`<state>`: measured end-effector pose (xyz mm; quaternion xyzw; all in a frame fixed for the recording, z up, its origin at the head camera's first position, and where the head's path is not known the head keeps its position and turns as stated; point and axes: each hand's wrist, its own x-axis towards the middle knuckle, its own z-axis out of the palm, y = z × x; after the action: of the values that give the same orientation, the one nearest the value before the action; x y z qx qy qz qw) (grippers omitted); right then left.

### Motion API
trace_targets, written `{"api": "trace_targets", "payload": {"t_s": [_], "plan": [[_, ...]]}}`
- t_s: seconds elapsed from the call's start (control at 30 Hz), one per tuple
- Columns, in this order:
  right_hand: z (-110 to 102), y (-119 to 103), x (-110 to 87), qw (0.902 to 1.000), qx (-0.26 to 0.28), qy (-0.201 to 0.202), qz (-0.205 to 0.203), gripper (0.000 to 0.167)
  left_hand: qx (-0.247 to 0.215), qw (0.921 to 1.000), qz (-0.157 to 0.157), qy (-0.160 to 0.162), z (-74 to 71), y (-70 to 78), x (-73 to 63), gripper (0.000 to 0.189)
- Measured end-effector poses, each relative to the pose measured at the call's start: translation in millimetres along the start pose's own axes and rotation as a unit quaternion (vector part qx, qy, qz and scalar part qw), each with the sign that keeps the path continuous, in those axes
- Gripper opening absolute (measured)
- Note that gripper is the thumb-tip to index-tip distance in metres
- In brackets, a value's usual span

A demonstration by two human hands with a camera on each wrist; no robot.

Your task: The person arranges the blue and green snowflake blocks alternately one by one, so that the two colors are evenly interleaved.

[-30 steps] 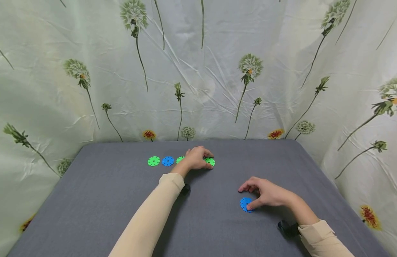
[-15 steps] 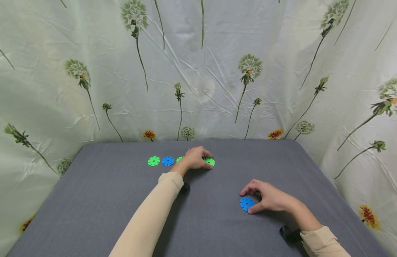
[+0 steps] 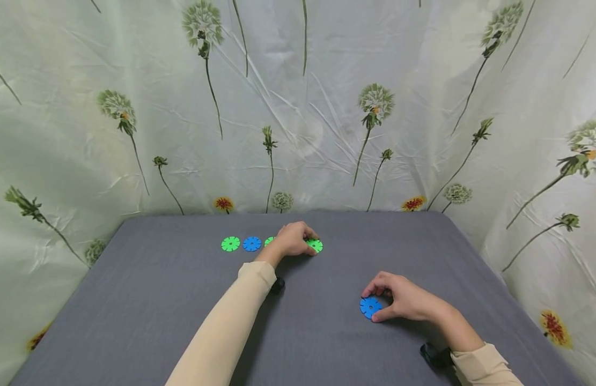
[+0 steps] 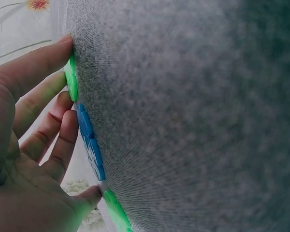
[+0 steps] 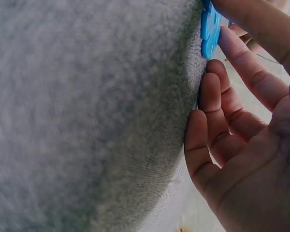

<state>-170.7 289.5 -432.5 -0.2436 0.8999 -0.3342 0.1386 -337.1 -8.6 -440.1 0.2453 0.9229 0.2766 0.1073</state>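
Observation:
In the head view my right hand (image 3: pixel 399 297) spans a blue slotted building disc (image 3: pixel 370 307) lying on the cloth, thumb at its near rim and index finger at its far rim. The right wrist view shows the same blue disc (image 5: pixel 210 31) edge-on between these fingers. Farther back, my left hand (image 3: pixel 290 240) holds a green slotted building disc (image 3: pixel 315 245) by its rim between thumb and index finger. Edge-on in the left wrist view, this green disc (image 4: pixel 71 79) lies beside a blue disc (image 4: pixel 90 142), which the hand covers in the head view.
A row at the back of the grey cloth-covered table (image 3: pixel 148 300) continues leftward with a partly covered green disc (image 3: pixel 270 241), a blue disc (image 3: pixel 252 244) and a green disc (image 3: pixel 230 244). Behind it hangs a flower-patterned curtain (image 3: pixel 317 118).
My right thumb has slid off the top of the blue disc to its near rim, and the index finger has come in to the far rim. The left hand stays almost still.

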Motion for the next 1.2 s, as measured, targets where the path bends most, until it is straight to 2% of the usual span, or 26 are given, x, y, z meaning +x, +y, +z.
{"api": "trace_targets", "payload": {"t_s": [0.17,0.4,0.6,0.83,1.2], "plan": [[-0.1,0.8,0.6,0.9999,0.010,0.002,-0.013,0.038,-0.004,1.0000,-0.003,0.001,-0.1,0.0,0.4,0.040],[-0.8,4.1,0.5,0.9986,0.051,-0.017,-0.001,0.039,-0.005,1.0000,-0.005,0.002,0.3,-0.2,1.0,0.040],[-2.6,4.6,0.3,0.9956,0.083,-0.040,-0.018,0.047,-0.012,0.9999,-0.004,-0.001,-0.4,0.0,0.6,0.040],[-4.2,4.6,1.7,0.9948,0.081,-0.061,-0.016,0.049,-0.014,0.9999,-0.005,-0.001,-1.2,-0.4,-1.0,0.040],[-2.2,3.7,5.8,0.9985,0.049,-0.022,0.005,0.045,-0.015,0.9998,-0.011,-0.002,-0.9,1.3,-3.1,0.040]]}}
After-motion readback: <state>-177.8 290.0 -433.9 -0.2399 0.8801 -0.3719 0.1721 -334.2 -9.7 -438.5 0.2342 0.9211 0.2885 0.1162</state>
